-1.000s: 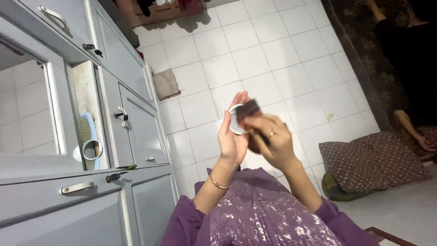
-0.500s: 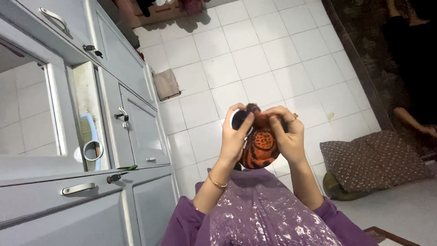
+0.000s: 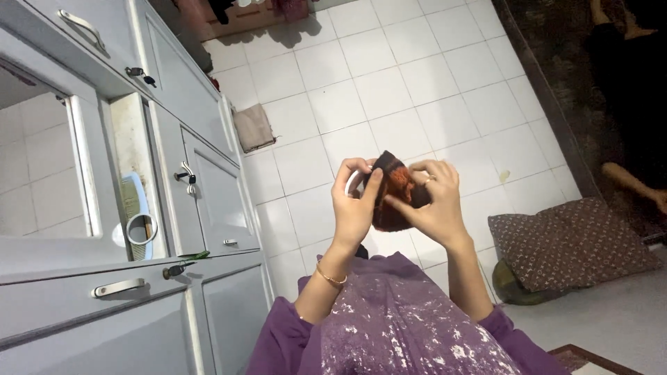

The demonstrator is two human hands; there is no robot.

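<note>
A dark brown and orange patterned cloth (image 3: 394, 186) is bunched between both my hands, held up in front of my chest. My left hand (image 3: 355, 208) grips its left side, thumb up along the fabric, with a white ring-shaped object (image 3: 350, 182) partly showing behind the fingers. My right hand (image 3: 431, 201) pinches the cloth from the right; a ring is on one finger. A gold bangle (image 3: 329, 276) circles my left wrist. My purple patterned sleeves and garment (image 3: 396, 326) fill the bottom of the view.
A grey cabinet (image 3: 125, 208) with doors, handles and keys runs along the left, with a mirror panel. A folded cloth (image 3: 253, 128) lies on the white tiled floor (image 3: 389, 83). A brown patterned cushion (image 3: 573, 244) lies at right, and another person's arm (image 3: 636, 182) rests beyond it.
The cloth hung spread below my hands half a second ago; now it is gathered into a smaller bunch between them. A second ago my hands held a small round object instead.
</note>
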